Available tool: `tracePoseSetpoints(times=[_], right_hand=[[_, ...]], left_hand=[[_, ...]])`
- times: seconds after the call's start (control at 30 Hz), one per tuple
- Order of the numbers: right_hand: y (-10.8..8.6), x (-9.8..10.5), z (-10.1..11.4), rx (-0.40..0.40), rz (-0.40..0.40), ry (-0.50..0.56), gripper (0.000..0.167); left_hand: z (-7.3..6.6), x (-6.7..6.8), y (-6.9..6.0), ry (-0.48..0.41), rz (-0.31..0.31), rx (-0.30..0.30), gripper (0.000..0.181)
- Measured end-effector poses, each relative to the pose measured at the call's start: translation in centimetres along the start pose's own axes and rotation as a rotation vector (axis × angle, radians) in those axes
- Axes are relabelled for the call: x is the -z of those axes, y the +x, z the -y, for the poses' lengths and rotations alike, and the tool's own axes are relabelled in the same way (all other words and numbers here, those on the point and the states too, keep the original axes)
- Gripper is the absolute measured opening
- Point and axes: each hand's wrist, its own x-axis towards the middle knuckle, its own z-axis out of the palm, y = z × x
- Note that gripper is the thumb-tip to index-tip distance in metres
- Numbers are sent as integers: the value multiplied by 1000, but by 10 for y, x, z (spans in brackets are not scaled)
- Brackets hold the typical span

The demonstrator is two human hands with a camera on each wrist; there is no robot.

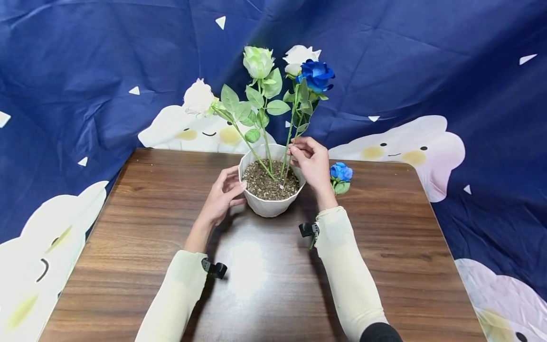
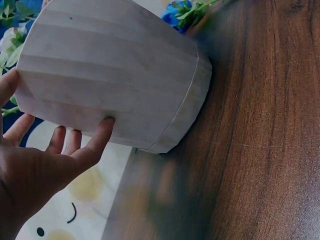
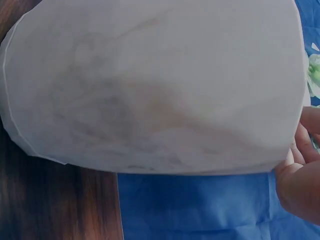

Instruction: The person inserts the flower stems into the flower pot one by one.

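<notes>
A white faceted flower pot [image 1: 270, 205] filled with brown soil [image 1: 267, 183] stands on the table. Artificial roses rise from it: a pale green one [image 1: 259, 61], two white ones, one of them leaning left [image 1: 199, 98], and a dark blue rose [image 1: 317, 76]. My right hand [image 1: 313, 161] pinches the blue rose's stem between thumb and fingers, above the pot's right rim. My left hand [image 1: 222, 194] rests its spread fingertips against the pot's left side. In the left wrist view, one fingertip touches the pot wall [image 2: 110, 75]. The pot hides most of the right hand in the right wrist view.
A lighter blue rose [image 1: 341, 172] lies on the wooden table [image 1: 384, 228], right of the pot, partly behind my right forearm. Past the table's far edge hangs a dark blue cloth [image 1: 384, 61] printed with clouds.
</notes>
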Motion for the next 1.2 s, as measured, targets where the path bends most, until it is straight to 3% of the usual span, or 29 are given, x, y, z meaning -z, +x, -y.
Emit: tracePoseSetpoints(times=[0.2,0.33,0.57,0.83,1.03,1.2], right_hand=[[2,-7,2,15,43,-29,21],[-4,-13,12,38,73,-145,16],[-1,-15,-4,75,72,-344,7],[-2,-16,-4,128,61,-595,3],[-1,-16,-5,117,52,-692,3],[-2,-17,-5,110,102,-789,3]], left_hand=[[0,0,0,-8,2,-3,57],[0,0,2,-14,3,-7,57],[1,1,1,-4,4,-7,57],[0,0,2,-12,7,-5,57],[-1,0,3,-7,4,0,57],[1,1,1,-5,-4,0,57]])
